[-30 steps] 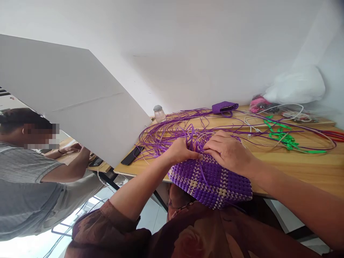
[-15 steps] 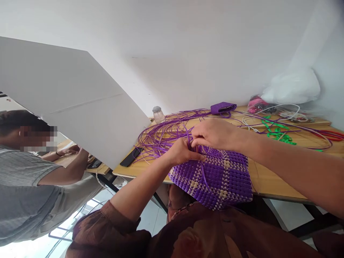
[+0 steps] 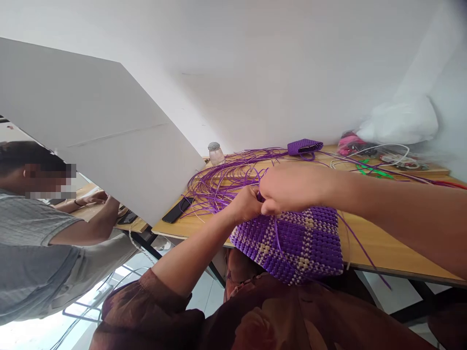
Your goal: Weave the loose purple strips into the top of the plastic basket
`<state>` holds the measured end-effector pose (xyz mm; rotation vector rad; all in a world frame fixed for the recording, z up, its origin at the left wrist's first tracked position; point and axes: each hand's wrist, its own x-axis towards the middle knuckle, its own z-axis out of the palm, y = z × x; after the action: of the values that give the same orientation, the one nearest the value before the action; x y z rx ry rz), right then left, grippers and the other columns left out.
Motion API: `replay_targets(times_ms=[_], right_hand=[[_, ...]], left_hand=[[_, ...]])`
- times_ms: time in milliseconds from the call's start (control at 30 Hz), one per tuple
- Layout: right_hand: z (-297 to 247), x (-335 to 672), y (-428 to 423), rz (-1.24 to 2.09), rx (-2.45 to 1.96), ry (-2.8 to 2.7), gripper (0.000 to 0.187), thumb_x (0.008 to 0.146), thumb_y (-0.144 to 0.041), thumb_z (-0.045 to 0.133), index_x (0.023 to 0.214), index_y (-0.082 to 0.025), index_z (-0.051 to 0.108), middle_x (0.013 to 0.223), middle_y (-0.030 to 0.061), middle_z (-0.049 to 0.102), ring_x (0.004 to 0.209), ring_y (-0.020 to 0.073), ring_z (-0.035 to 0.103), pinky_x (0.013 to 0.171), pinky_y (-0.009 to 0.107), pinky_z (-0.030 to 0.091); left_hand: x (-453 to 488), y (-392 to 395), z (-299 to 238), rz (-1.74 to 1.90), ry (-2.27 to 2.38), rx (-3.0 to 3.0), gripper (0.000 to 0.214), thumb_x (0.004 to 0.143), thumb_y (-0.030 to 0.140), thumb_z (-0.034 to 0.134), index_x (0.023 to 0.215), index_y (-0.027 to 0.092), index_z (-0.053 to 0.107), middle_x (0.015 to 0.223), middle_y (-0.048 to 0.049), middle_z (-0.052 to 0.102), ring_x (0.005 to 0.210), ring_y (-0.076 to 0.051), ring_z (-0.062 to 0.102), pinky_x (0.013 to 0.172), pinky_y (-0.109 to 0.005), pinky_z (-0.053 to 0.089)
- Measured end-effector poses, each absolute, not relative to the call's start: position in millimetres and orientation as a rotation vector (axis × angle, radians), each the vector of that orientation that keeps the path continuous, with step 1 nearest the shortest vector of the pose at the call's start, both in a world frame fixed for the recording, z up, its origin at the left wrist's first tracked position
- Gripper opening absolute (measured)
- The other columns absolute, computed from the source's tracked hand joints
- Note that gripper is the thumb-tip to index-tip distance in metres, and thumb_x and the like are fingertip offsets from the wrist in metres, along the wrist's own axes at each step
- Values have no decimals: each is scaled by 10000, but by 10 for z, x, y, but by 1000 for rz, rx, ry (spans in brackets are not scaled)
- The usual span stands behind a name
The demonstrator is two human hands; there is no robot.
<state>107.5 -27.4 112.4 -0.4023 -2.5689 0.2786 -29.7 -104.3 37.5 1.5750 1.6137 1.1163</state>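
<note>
A woven purple-and-cream basket (image 3: 306,243), checked in pattern, lies tilted on the table's front edge and against my lap. At its upper left edge my left hand (image 3: 248,204) is closed, pinching the work where loose purple strands (image 3: 215,187) come out. My right hand (image 3: 280,188) is closed right against the left one, its fingers around a purple strand that they mostly hide. A short purple strand end (image 3: 278,236) hangs over the basket's face. To the right, another purple strand (image 3: 361,248) trails past the table edge.
A black phone (image 3: 178,210) and a lidded jar (image 3: 216,153) stand left of the strands. A small purple woven piece (image 3: 304,147), a white cable (image 3: 386,146), green strips (image 3: 375,170) and plastic bags (image 3: 399,119) lie behind. A white panel (image 3: 109,121) separates a seated co-worker (image 3: 36,243).
My right hand has rolled over and come down closer to my left, its forearm now covering more of the table. A purple strand now trails over the right front edge.
</note>
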Motion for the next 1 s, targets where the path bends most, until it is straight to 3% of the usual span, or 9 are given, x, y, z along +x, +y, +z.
replay_targets(times_ms=[100, 167, 333, 467, 767, 1000], right_hand=[[1284, 1007, -224, 246, -434, -3083, 444, 805, -402, 693, 426, -199, 582, 367, -12, 480, 343, 68, 337, 449, 303, 249], [1331, 971, -153, 255, -468, -3148, 478, 870, -429, 611, 457, -192, 565, 389, -15, 484, 343, 69, 335, 430, 293, 243], [1136, 1011, 87, 409, -529, -3039, 429, 836, -502, 643, 547, -200, 547, 450, -44, 469, 390, 71, 328, 429, 274, 221], [947, 1186, 164, 461, -643, -3006, 338, 860, -389, 610, 583, -201, 572, 481, -33, 507, 424, 95, 395, 452, 278, 238], [874, 1373, -49, -144, -429, -2917, 304, 910, -244, 526, 650, -184, 672, 643, 58, 679, 551, 160, 524, 551, 315, 290], [994, 1466, -378, -295, -552, -2853, 194, 836, -223, 661, 645, -192, 669, 628, 68, 678, 525, 177, 537, 522, 318, 244]], left_hand=[[-321, -1058, 353, 1093, 1508, 1607, 339, 572, 384, 858, 682, 149, 640, 638, 36, 561, 605, -97, 462, 589, -241, 350], [-337, -1063, 335, 1098, 1485, 1586, 361, 576, 403, 859, 677, 150, 623, 610, 48, 523, 569, -82, 418, 562, -241, 308], [-363, -1075, 305, 1100, 1431, 1475, 358, 545, 359, 881, 715, 140, 655, 662, 30, 578, 591, -94, 479, 602, -255, 372], [-381, -1087, 288, 1140, 1389, 1399, 354, 541, 309, 888, 749, 137, 659, 706, 21, 612, 628, -99, 527, 658, -265, 414], [-335, -1090, 288, 1247, 1475, 1436, 436, 577, 358, 882, 883, 157, 644, 698, 44, 600, 629, -94, 531, 638, -243, 404], [-334, -1118, 317, 1218, 1546, 1367, 329, 682, 425, 801, 787, 143, 670, 686, 25, 616, 593, -87, 515, 620, -243, 395]])
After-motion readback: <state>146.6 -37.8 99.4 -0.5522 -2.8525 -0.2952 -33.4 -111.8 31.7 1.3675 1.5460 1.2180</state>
